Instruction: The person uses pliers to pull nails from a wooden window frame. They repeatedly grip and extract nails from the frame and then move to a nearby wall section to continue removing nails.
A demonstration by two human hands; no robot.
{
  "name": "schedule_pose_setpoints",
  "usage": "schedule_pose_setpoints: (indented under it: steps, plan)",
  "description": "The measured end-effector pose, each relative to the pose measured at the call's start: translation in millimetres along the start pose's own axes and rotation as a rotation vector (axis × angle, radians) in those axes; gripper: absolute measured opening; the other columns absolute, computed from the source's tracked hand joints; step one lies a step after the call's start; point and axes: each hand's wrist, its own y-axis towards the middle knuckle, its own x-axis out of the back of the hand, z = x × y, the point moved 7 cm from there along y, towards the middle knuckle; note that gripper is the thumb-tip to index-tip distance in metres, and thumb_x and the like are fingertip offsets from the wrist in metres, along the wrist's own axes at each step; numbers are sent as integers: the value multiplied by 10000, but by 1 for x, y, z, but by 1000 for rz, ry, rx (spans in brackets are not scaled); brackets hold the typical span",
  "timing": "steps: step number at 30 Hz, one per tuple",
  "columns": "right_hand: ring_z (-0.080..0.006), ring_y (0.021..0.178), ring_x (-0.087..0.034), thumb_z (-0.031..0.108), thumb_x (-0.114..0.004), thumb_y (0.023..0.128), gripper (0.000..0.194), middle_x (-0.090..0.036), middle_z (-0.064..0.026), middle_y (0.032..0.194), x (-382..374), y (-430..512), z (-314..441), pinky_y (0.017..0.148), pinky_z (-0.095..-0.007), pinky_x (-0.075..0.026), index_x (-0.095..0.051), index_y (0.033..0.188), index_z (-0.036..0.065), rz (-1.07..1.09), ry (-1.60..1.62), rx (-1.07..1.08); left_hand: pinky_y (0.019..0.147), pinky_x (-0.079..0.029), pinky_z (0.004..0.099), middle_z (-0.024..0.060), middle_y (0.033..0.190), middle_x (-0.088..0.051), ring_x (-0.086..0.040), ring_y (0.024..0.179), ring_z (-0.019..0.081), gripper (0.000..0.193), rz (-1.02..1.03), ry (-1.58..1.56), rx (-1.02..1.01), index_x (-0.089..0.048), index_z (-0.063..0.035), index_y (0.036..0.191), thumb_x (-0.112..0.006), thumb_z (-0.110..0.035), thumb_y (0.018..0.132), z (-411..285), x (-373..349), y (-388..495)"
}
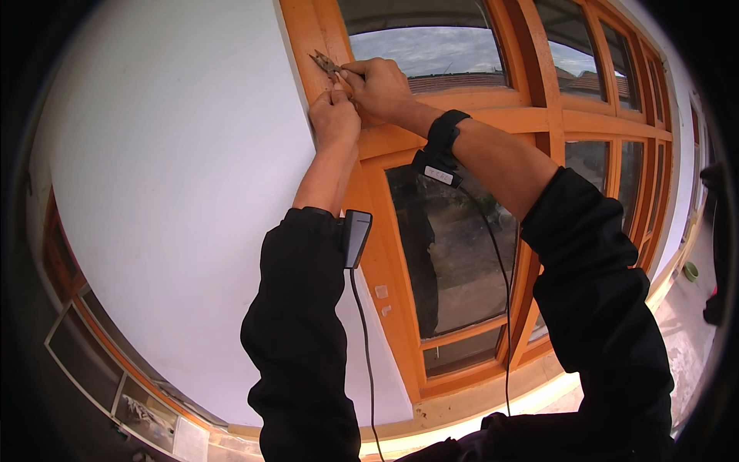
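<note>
Raised high in front of me, both hands meet at the orange wooden window frame (314,34), beside the white wall. My right hand (382,86) grips a pair of pliers (326,62), whose metal jaws point up and left over the frame post. The jaws are slightly apart. Just below, my left hand (336,118) has its fingertips pinched together near the pliers' joint and handles; whether it holds the pliers or some small thing is hidden. Both wrists bear black strapped devices with cables hanging down.
Glass panes (456,254) in orange frames stretch to the right. The white wall (173,173) fills the left. A cable (364,329) hangs by my left sleeve, another (499,260) below my right forearm. A green container (690,271) lies on the ground at far right.
</note>
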Motion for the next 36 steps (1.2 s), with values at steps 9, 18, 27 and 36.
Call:
schedule_pose_setpoints:
  steps: [9,18,27,36]
  plan:
    - [-400,914,-723,397,-571,908,445,-756,-223,919,-3,2,3,867,-486,-561,-781,1102,56,133,-75,-76,455,-341,318,69,723,-608,-493,513,146,282,-88,-189,174,-644,-23,943,-546,-243,1088,4,-7,-9]
    - [-376,908,-725,450,-594,916,455,-749,-201,927,3,17,13,840,-478,-565,-767,978,33,375,-490,97,620,-540,320,94,919,-679,-675,728,189,200,-31,-408,239,-638,-32,1075,-567,-219,1071,26,-29,-15]
    - [-350,920,-738,373,-611,1010,360,-762,-170,930,7,26,7,834,-447,-569,-797,967,67,339,-274,-154,799,-598,304,98,1058,-683,-709,939,209,236,31,-621,212,-621,-18,1159,-594,-234,1070,35,-40,-23]
    - [-334,901,-744,384,-628,984,365,-774,-160,916,-6,23,-9,873,-447,-567,-825,935,82,310,-80,-268,590,-528,292,64,832,-677,-670,666,174,314,-58,-451,214,-679,-3,1024,-591,-296,1090,31,-22,-25]
